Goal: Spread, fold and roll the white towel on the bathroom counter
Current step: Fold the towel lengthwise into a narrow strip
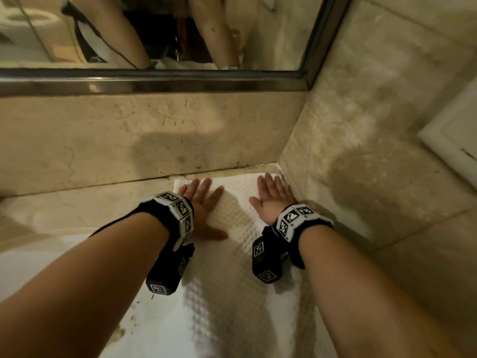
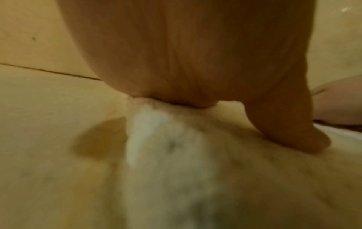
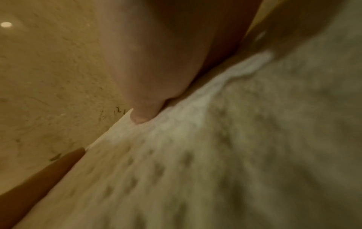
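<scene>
I have both palms flat on the white towel (image 1: pixel 240 228), which lies as a long strip on the bathroom counter (image 1: pixel 77 210), its far end pushed almost against the back wall and its near end running toward me out of view. My left hand (image 1: pixel 204 202) presses near the towel's left edge, fingers straight and spread; my right hand (image 1: pixel 273 200) presses near the right edge, close to the side wall, fingers straight as well. Neither hand holds anything — they only bear down on the cloth. The wrist views are blurred, but each shows a thumb lying on the waffle weave.

By my reckoning, the spreading is about done: the cloth looks smooth and lies flat where I can see it. Its narrowness suggests it may already be folded lengthwise, though I cannot make out layers at the edges. The rolling is not begun — no curl of cloth shows anywhere.

The counter is beige stone, veined and cracked, with dark specks near the towel's left side. The same stone rises behind and to my right, meeting in a corner. Above the back wall hangs a mirror (image 1: pixel 154 32) in a dark metal frame (image 1: pixel 154 81), reflecting my forearms.
</scene>
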### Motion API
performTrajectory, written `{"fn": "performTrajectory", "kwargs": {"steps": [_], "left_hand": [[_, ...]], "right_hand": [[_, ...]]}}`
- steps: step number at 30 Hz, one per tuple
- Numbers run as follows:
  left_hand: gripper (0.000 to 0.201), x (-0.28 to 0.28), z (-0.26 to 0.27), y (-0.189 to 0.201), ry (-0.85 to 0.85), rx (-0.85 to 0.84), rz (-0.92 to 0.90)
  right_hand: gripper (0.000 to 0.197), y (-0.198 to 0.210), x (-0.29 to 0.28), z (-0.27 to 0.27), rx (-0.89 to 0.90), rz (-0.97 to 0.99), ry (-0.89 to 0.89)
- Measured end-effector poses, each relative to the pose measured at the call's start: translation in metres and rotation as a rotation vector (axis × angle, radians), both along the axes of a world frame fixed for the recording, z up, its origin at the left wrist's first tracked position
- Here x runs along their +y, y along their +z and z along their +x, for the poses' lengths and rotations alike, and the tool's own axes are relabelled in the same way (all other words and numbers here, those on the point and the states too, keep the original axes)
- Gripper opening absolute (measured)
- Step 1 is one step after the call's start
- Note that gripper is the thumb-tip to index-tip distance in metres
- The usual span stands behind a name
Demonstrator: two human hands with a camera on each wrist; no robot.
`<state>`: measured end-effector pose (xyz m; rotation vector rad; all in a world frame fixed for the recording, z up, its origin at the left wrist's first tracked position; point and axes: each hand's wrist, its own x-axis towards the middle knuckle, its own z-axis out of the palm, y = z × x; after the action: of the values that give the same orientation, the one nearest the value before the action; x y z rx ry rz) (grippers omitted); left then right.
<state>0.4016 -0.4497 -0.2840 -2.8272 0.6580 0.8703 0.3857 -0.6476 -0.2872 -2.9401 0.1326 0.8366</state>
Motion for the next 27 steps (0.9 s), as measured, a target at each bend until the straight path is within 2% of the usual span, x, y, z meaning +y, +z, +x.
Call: {"fn": "performTrajectory", "kwargs": {"steps": [8,12,15,20,23,27], "left_hand": [[0.107,0.000,0.000,-0.003,-0.012,-0.009,0.034],[0.106,-0.001,0.000,-0.001,-0.015,-0.027,0.039],[0.106,-0.001,0.000,0.004,-0.014,-0.022,0.037],[0.105,-0.004,-0.008,0.011,-0.016,-0.038,0.071],[0.095,-0.023,-0.019,0.021,-0.071,-0.055,0.117],[0.083,-0.060,-0.049,0.035,-0.130,0.030,0.040]], "right_hand": [[0.062,0.001,0.006,0.011,-0.024,-0.008,-0.059],[0.065,0.004,0.009,-0.029,-0.016,0.108,-0.001],[0.063,0.002,0.003,-0.060,-0.059,0.106,0.027],[0.064,0.013,0.002,-0.078,-0.140,0.039,-0.242],[0.067,0.029,0.000,-0.112,-0.221,0.056,-0.454],[0.070,0.035,-0.001,-0.152,0.000,0.249,-0.675]]}}
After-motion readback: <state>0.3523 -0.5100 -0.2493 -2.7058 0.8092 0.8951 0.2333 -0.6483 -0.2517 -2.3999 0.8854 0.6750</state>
